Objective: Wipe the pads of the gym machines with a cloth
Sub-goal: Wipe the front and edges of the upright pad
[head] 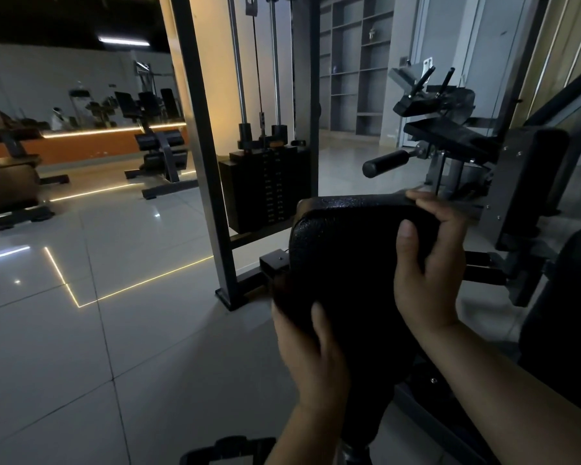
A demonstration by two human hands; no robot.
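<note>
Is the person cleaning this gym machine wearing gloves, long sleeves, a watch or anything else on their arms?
No. Both the left hand and the right hand are bare, without gloves, rings or a watch. The forearms are uncovered as far as the picture shows; no sleeve edge is in view.

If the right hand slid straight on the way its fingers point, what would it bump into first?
The right hand grips the black pad with fingers pointing up and away. Probably the grey machine frame just behind the pad's top edge comes first, though depth there is hard to judge.
</note>
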